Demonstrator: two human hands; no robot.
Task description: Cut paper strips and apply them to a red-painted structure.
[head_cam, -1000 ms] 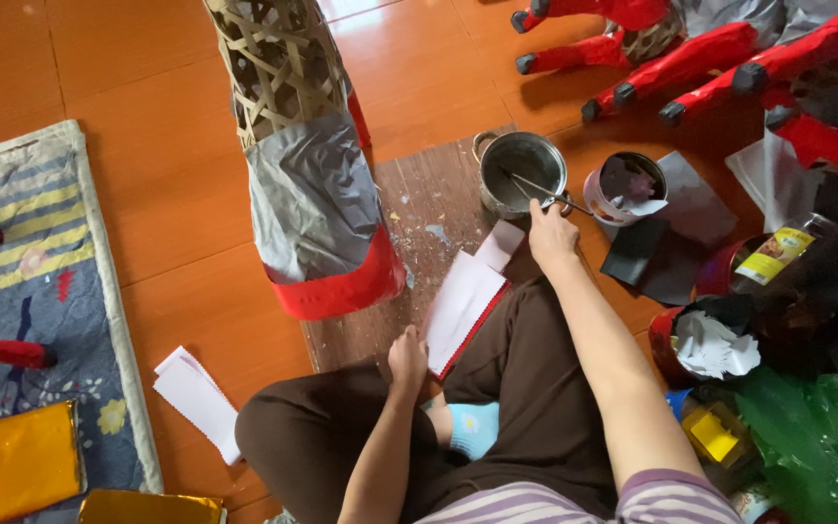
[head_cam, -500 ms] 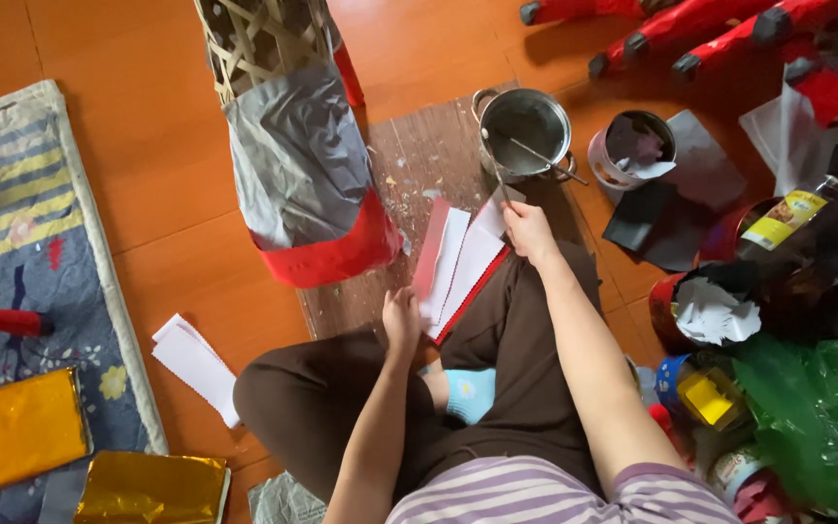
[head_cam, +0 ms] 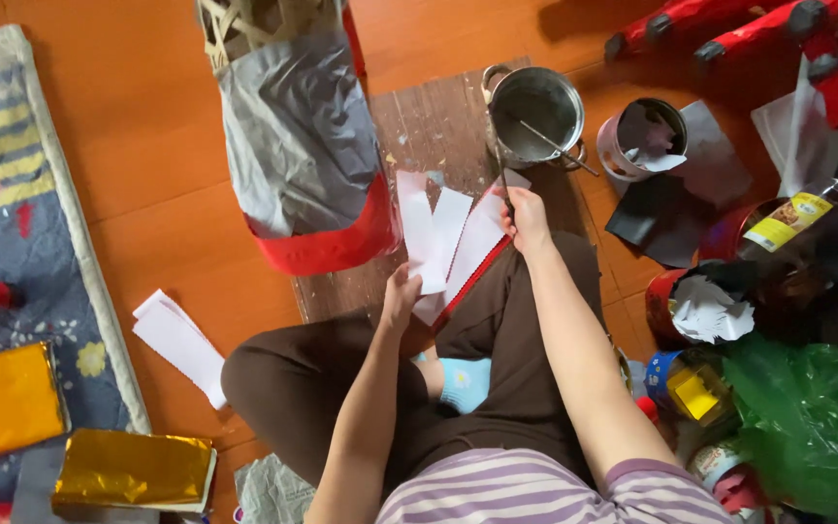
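I sit cross-legged on a wooden floor. My left hand [head_cam: 400,296] pinches the lower end of several white paper strips [head_cam: 434,233] that fan out over my knee. My right hand [head_cam: 526,215] is closed on a thin stick or brush whose far end points toward the metal pot [head_cam: 535,102]; this hand rests at the upper edge of a white sheet with a red border [head_cam: 477,254]. A second stick lies inside the pot. A woven bamboo frame covered in grey and red paper [head_cam: 298,155] lies just left of the strips.
A stained board [head_cam: 429,126] lies under the pot. To the right are a tin with paper scraps [head_cam: 644,136], black paper [head_cam: 661,218], a red can [head_cam: 695,301], a jar [head_cam: 788,218] and a green bag [head_cam: 807,417]. White strips [head_cam: 181,340], gold foil [head_cam: 133,471] and a mat [head_cam: 12,194] lie left.
My right hand drew back from the pot to the paper on my knee, bringing the stick with it. My left hand raised and fanned the white strips.
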